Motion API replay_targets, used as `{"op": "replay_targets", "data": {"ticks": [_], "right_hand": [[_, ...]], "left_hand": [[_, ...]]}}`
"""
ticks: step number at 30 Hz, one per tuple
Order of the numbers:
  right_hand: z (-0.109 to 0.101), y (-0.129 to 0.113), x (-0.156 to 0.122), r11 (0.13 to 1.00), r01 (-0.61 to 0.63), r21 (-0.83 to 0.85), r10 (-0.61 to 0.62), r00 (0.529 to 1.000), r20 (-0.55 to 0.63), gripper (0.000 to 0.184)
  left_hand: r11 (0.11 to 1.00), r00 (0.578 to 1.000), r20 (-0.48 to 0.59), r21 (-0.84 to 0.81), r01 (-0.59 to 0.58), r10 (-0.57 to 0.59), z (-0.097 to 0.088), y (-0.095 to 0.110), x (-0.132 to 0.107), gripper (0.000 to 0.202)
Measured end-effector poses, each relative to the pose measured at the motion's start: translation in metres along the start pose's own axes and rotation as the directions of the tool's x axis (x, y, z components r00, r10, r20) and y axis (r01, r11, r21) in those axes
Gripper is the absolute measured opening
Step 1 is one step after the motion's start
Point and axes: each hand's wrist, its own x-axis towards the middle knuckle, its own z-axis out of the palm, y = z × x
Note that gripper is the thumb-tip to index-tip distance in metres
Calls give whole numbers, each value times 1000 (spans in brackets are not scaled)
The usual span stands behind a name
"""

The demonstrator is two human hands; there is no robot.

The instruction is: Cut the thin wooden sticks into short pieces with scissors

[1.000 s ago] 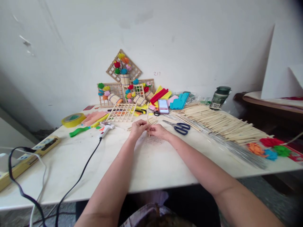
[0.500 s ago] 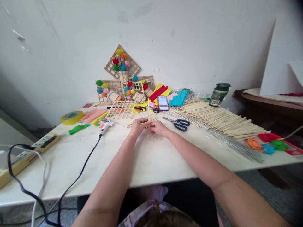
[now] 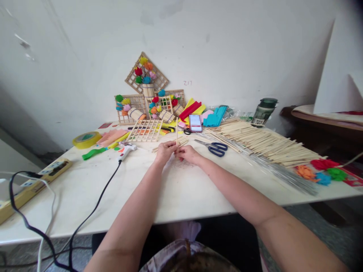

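My left hand (image 3: pixel 165 150) and my right hand (image 3: pixel 187 153) meet over the middle of the white table (image 3: pixel 181 189). Both are closed on a thin wooden stick (image 3: pixel 177 132) that stands upright between their fingers. A few loose sticks (image 3: pixel 181 142) lie just behind my hands. A flat wooden lattice (image 3: pixel 145 130) lies further back to the left.
A glue gun (image 3: pixel 126 149) with a black cord lies left of my hands, blue-handled scissors (image 3: pixel 215 148) to the right. A big heap of sticks (image 3: pixel 263 143), paper flowers (image 3: pixel 323 170), yellow tape (image 3: pixel 86 139), a power strip (image 3: pixel 34 185), coloured felt and finished lattice pieces surround them.
My hands stay together on the upright stick with only small finger movement. The view has tilted up slightly.
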Motion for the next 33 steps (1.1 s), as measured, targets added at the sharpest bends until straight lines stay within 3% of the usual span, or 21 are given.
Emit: {"op": "replay_targets", "data": {"ticks": [6,11,19,25,29,33], "right_hand": [[0,-4,-1,976,16,-219,-27,999,-47,10],[-2,-4,0,941,83,-327,-118,989,-87,9],[-2,-7,-2,956,4,-294,-34,994,-99,10],[-3,-2,-1,980,-36,-197,15,994,-110,11],[-6,3,1,984,30,-174,-48,994,-96,16],[-7,4,2,964,82,-254,-109,990,-95,18]], "left_hand": [[996,1000,-8,-92,6,-7,2,-6,2,21],[994,1000,-21,-106,-4,2,5,-5,0,21],[999,994,-112,28,22,-18,10,3,-1,20],[999,998,-64,50,2,1,10,2,-1,20],[995,998,-45,88,-37,41,9,0,-1,18],[997,999,-45,71,-28,31,7,-2,0,19]]}}
